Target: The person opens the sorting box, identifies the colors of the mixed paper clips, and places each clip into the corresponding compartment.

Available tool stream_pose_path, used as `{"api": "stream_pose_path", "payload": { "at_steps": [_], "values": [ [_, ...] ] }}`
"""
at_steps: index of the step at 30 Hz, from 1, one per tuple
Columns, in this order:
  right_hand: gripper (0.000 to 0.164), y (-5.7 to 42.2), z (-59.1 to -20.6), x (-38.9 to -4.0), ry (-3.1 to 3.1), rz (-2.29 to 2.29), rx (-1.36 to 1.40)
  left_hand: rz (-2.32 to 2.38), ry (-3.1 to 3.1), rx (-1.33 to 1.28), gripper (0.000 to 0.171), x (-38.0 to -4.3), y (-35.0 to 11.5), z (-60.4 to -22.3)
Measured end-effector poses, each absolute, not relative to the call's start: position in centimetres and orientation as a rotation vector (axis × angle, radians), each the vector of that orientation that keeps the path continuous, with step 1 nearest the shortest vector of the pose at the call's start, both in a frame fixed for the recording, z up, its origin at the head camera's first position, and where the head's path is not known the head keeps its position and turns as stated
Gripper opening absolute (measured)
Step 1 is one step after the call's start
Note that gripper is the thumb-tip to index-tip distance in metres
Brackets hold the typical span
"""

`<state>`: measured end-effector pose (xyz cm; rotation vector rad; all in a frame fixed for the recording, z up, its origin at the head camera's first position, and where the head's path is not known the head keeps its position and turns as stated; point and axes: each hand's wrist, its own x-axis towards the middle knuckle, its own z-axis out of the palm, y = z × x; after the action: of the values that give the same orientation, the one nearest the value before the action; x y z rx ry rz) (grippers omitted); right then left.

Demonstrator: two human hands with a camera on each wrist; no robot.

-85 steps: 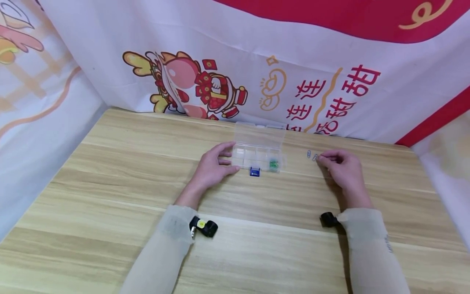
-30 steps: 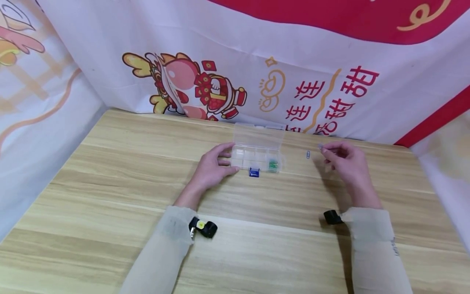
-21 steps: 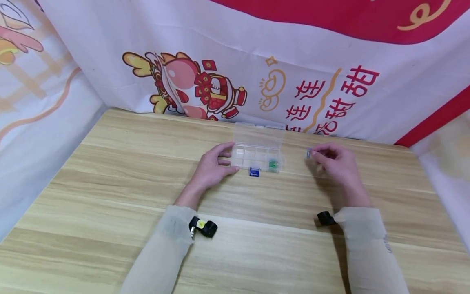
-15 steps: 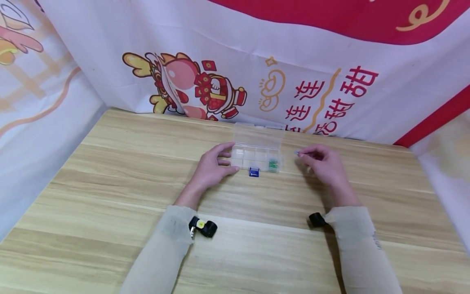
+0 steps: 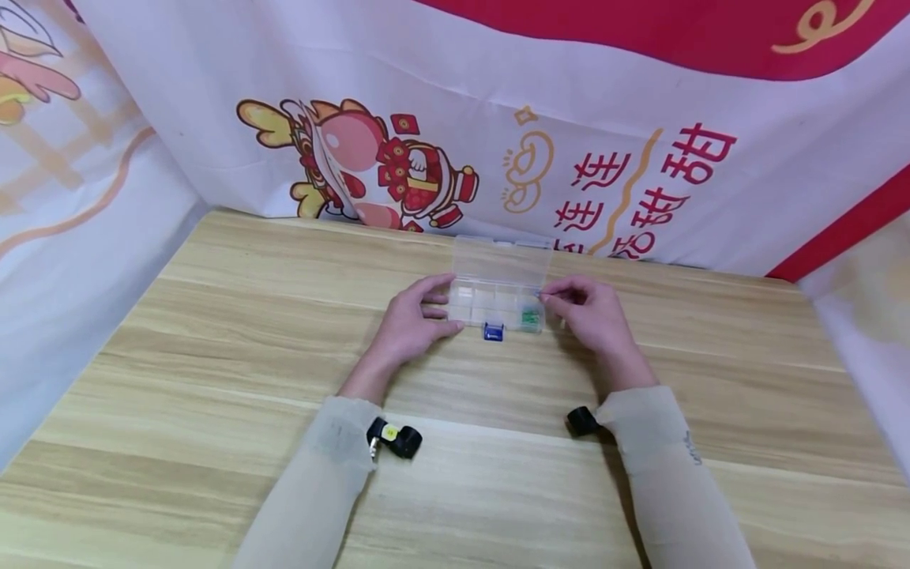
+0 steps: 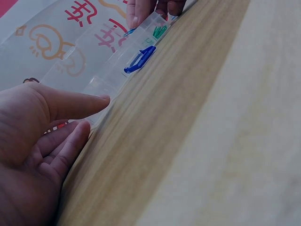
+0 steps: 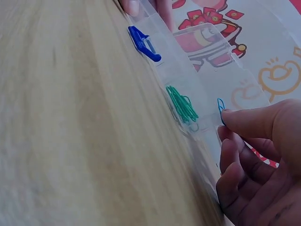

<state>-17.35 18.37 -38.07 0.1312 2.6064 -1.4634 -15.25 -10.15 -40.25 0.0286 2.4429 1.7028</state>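
A clear compartment box sits on the table, its clear lid raised at the back. My left hand holds the box's left end, thumb at the front corner and index finger at the back. Over the back right compartment, my right hand pinches a blue paper clip between thumb and index finger; I cannot tell whether a second clip is under the fingertips. Green paper clips lie in the front right compartment. A blue latch hangs at the box's front edge.
The wooden tabletop runs around the box. Behind the lid hangs a printed cloth, close to the table's back edge. Each wrist carries a small black camera.
My right hand has picked up the blue paper clips from the table at the right, then moved left to the box's right end. My left hand stays at the box.
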Motion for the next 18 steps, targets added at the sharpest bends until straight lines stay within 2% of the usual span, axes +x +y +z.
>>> {"api": "stream_pose_path", "payload": {
  "at_steps": [18],
  "values": [
    [0.019,17.9,-38.39,-17.34,2.594,-1.488,0.166,1.7,2.442,0.04,0.078,-15.21,-10.23,-40.3]
  ]
}}
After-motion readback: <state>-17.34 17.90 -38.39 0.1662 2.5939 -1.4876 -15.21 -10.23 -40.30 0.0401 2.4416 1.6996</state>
